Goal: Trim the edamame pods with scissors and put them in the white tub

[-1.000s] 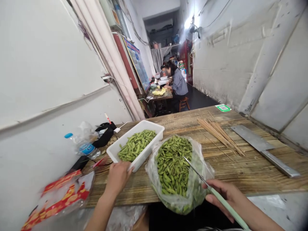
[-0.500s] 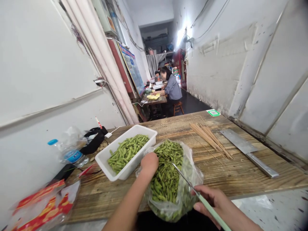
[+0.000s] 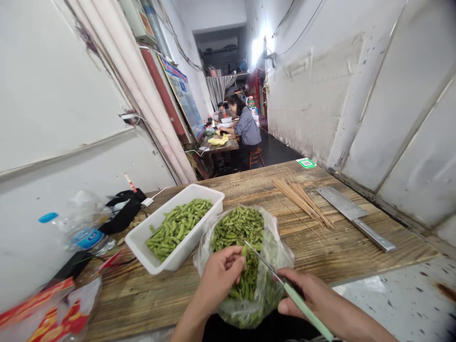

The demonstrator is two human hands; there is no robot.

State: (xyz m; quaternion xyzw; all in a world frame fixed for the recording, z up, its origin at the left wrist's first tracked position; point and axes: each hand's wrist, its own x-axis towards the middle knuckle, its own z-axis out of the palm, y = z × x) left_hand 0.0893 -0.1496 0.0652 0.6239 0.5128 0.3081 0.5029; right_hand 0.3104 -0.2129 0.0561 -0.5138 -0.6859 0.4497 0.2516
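Note:
My left hand (image 3: pixel 223 271) is closed in a pinch around a green soybean pod (image 3: pixel 244 250), above a clear plastic bag (image 3: pixel 280 251) full of such pods. In my right hand (image 3: pixel 308 292) is a pair of scissors (image 3: pixel 297 300) with pale green handles. Their slim metal blades point up and left, the tips close to the pinched pod; whether the tips touch it I cannot tell. More green pods (image 3: pixel 180 225) fill part of a white plastic tub (image 3: pixel 142 259) left of the bag.
A cleaver (image 3: pixel 356 216) and thin wooden skewers (image 3: pixel 302 202) lie on the wooden table (image 3: pixel 320 266) to the right. At the left are a water bottle (image 3: pixel 89 239), a black pouch (image 3: pixel 123 211) and red-printed packaging (image 3: pixel 50 308). People sit at a table (image 3: pixel 228 145) farther back.
My left hand has moved from the bag's left edge, beside the tub, rightward to the scissor tips, with a pod now in its fingers. The view has shifted slightly.

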